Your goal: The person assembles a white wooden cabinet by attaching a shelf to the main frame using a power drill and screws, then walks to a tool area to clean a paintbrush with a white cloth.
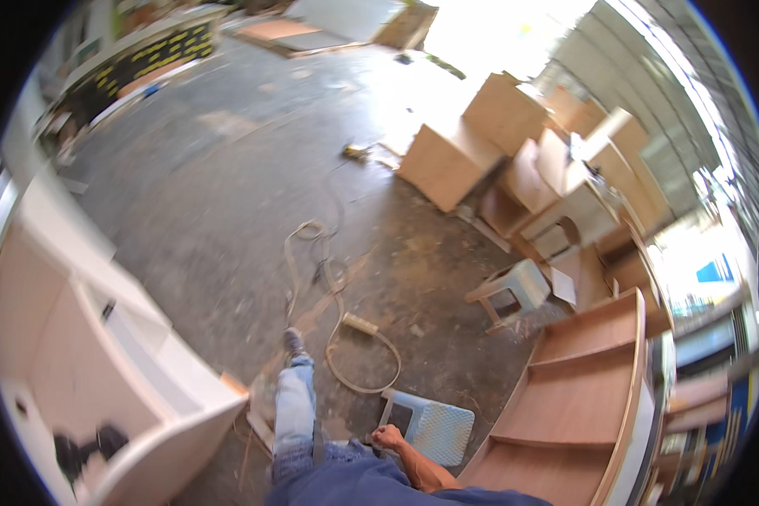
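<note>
My right hand (387, 436) hangs low beside my jeans with its fingers curled. Whatever it holds, if anything, is hidden. Right behind that hand is a small stool (451, 428) with a pale blue patterned top. My left hand does not show. To the left stands a white cabinet (173, 371) with pinkish inner panels; a black object (88, 449), blurred and of unclear kind, is at its lower part. On the floor ahead of my shoe (293, 341) a pale cable (329, 354) lies in loops, with a cream power strip (360, 324) among them.
At right lies an open wooden shelf unit (578, 371) with dividers. Another stool (514, 291) stands beyond it, near several stacked wooden boxes (451, 164). A yellowish tool (356, 152) rests on the grey floor (202, 194). Flat panels (337, 21) lie at the back.
</note>
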Demonstrator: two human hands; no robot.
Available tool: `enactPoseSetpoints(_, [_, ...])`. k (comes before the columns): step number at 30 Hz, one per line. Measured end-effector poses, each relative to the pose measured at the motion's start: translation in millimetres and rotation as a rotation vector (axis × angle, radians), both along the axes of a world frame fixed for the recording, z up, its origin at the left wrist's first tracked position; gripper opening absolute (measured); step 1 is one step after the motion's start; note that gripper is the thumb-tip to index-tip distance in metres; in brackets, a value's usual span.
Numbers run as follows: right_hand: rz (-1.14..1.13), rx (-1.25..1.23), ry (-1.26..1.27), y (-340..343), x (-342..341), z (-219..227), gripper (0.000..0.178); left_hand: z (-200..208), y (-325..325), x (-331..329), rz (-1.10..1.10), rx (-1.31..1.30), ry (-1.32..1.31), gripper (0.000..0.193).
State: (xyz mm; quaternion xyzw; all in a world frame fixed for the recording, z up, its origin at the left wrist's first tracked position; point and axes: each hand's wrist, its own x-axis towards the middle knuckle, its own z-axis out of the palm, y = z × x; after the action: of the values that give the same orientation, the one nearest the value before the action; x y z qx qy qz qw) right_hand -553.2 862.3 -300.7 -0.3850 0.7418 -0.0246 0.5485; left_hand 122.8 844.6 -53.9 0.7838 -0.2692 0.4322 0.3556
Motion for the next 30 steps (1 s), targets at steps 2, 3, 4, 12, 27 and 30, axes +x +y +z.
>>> enactPoseSetpoints(2, [0.104, 0.053, 0.104, -47.6, -12.1, 3.7, 0.025, -51.4, -61.6, -14.8, -0.117, 0.038, 0.23, 0.032])
enactPoseSetpoints(3, [0.239, 0.007, 0.188, -66.4, -20.8, -2.9, 0.028, -72.7, -101.6, -26.4, -0.187, 0.055, 0.354, 0.032])
enactPoseSetpoints(4, [0.371, -0.035, 0.272, -92.1, -23.7, -9.3, 0.03, -92.9, -141.5, -36.2, -0.256, 0.08, 0.478, 0.031])
enactPoseSetpoints(12, [0.076, -0.245, 0.207, -385.4, 15.9, -5.5, 0.022, -145.2, -422.1, -87.8, -0.633, 0.332, 1.138, 0.031])
enactPoseSetpoints(27, [-0.019, 0.09, 0.356, -563.2, 36.4, -14.9, 0.032, -192.4, -730.8, -71.6, -0.722, 0.484, 1.676, 0.031])
enactPoseSetpoints(30, [-0.118, 0.154, 0.344, -643.5, 51.0, -21.8, 0.034, -212.7, -778.9, -54.3, -0.633, 0.507, 1.756, 0.031])
